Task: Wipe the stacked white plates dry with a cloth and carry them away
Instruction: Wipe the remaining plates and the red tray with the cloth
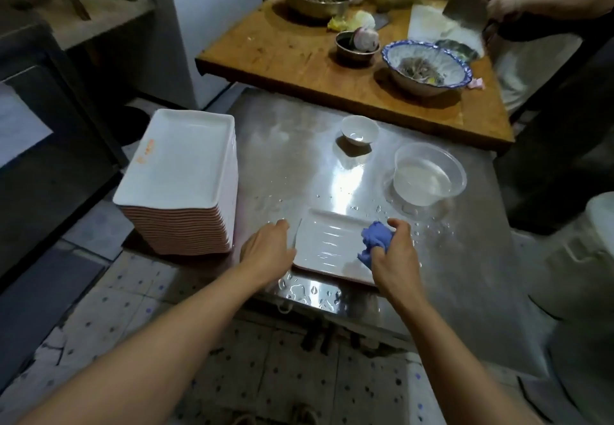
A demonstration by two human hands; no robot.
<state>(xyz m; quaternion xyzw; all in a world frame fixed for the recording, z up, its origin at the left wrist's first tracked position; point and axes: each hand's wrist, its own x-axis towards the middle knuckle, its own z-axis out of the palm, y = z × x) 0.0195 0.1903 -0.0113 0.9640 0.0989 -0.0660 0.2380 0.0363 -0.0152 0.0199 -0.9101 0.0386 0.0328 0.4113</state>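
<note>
A tall stack of white rectangular plates (181,172) stands on the left corner of the wet steel table (299,158). One white rectangular plate (327,245) lies flat near the table's front edge. My left hand (265,252) grips that plate's left edge. My right hand (395,255) holds a bunched blue cloth (375,242) and presses it onto the plate's right side.
A small white bowl (359,129) and a clear plastic bowl (428,178) with water sit further back on the steel table. Behind it, a wooden table (282,55) carries bowls and food, where another person (531,2) works with a cleaver. A white bucket (591,252) stands at right.
</note>
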